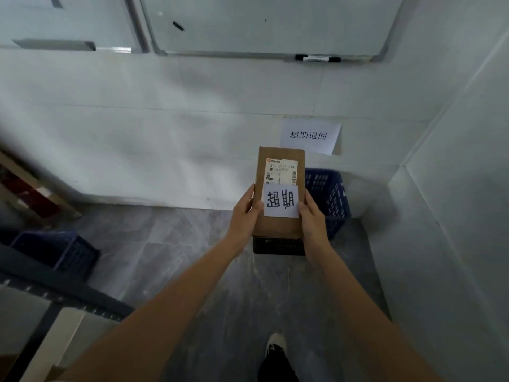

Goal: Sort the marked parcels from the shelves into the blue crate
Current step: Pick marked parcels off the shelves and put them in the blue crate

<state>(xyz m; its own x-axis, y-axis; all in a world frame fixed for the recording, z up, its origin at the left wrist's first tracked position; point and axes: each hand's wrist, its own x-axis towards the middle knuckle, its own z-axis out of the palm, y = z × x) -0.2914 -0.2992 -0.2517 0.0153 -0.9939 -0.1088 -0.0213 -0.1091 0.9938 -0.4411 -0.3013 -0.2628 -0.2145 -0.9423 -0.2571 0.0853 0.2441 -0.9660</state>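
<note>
I hold a brown cardboard parcel out in front of me with both hands. It carries a shipping label and a white note with handwritten characters. My left hand grips its left edge, thumb on the front. My right hand grips its right edge beside the note. The blue crate stands on the floor in the corner against the wall, mostly hidden behind the parcel and my right hand. A printed paper sign hangs on the wall just above it.
A second blue crate sits on the floor at the left, next to a dark metal shelf frame. Cardboard boxes lean at the far left. A whiteboard with a marker hangs above. My shoe is on the grey floor.
</note>
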